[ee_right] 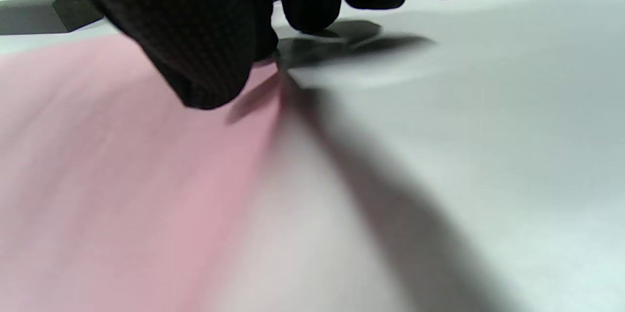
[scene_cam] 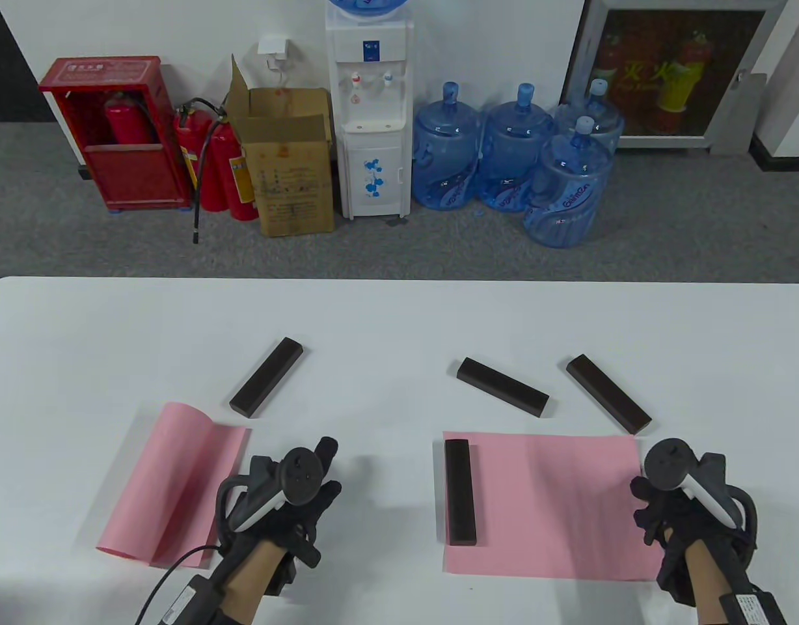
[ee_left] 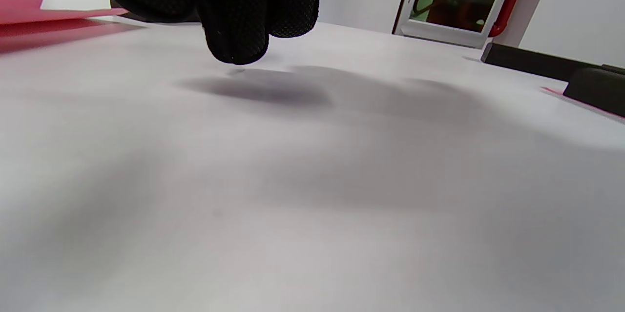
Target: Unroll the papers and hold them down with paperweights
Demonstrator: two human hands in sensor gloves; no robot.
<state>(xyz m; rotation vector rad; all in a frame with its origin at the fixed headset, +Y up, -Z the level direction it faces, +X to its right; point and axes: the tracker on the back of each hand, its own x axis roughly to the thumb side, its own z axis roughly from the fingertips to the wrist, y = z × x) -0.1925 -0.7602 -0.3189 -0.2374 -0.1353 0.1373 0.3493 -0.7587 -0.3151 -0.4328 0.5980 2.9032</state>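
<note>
On my right, a pink sheet (scene_cam: 549,504) lies spread flat on the bench (scene_cam: 399,312), a dark brown bar paperweight (scene_cam: 460,492) lying lengthwise along its left edge. My right hand (scene_cam: 689,508) rests at the sheet's right edge. On my left, a second pink sheet (scene_cam: 175,482) is only partly open: its left part curls up in a roll, its right part lies flat. Three more dark bars lie on the bare bench beyond the sheets: one (scene_cam: 267,385) angled just above the left sheet, and two (scene_cam: 502,386) (scene_cam: 608,394) slanted near each other above the right sheet.
</note>
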